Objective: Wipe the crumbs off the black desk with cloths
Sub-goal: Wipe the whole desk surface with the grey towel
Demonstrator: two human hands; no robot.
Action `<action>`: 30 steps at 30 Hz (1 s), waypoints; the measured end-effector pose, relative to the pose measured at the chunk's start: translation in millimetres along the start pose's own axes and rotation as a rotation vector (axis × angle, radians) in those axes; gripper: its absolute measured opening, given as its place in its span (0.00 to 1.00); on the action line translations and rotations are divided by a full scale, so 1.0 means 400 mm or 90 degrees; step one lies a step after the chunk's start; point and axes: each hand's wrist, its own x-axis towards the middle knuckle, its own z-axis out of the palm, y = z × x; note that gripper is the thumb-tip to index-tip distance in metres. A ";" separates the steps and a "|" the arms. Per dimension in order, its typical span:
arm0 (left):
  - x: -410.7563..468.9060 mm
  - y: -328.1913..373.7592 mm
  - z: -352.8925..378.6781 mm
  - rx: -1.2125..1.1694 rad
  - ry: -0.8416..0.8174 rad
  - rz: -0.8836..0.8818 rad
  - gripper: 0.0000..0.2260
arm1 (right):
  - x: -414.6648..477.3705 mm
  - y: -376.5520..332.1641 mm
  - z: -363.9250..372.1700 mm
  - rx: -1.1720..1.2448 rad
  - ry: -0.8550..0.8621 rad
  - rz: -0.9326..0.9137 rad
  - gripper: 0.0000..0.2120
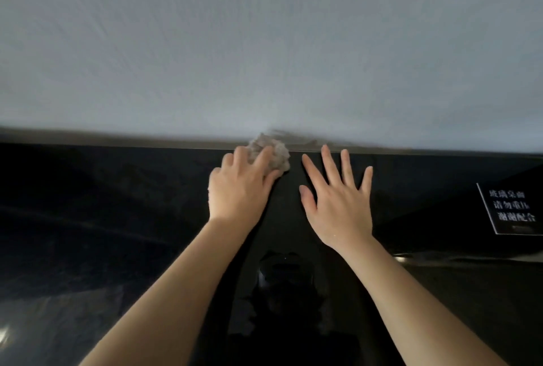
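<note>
Both bare forearms reach away from the camera over the black desk (117,218); the left hand (238,186) grips a bunched pale cloth (273,152), fingers curled over it, at the desk's far edge where it meets the wall (264,42); the right hand (338,201) lies palm down just beside it, fingers straight and spread, holding nothing; whether the palm bears on the surface cannot be told. Crumbs: none discernible on the dark top. Risks noted: with the cloth working right at the far edge, debris may be pushed into the seam against the wall rather than gathered; the cloth is wadded, so its contact patch is small and strips may be missed. A placard (512,210) well to the right of the right hand appears to warn, in white Chinese characters, that the top is glass and must not be pressed hard; weight leaned through the flat right hand would contravene that, and would likely smear the gloss. Surface: polished, highly reflective, showing a dim reflection (282,277) between the forearms. Room: plain grey wall beyond both hands; lighting subdued.
</note>
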 end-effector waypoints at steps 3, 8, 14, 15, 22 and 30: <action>0.003 -0.068 0.009 -0.020 0.033 0.049 0.14 | -0.001 0.001 0.001 -0.012 -0.001 0.003 0.27; 0.033 -0.147 0.008 -0.024 0.052 -0.140 0.14 | 0.000 0.001 -0.001 -0.025 0.004 0.008 0.27; -0.060 -0.038 0.024 -0.084 0.083 0.157 0.14 | -0.001 0.000 0.000 -0.026 0.006 0.007 0.27; -0.054 -0.055 0.021 -0.097 0.073 0.176 0.15 | -0.002 -0.001 -0.002 -0.029 0.005 0.007 0.27; 0.010 -0.121 0.007 -0.097 0.053 0.020 0.15 | -0.002 -0.003 -0.003 -0.026 0.001 0.016 0.28; -0.054 -0.117 0.010 -0.122 0.071 0.196 0.16 | -0.018 -0.006 -0.004 -0.028 -0.015 0.021 0.27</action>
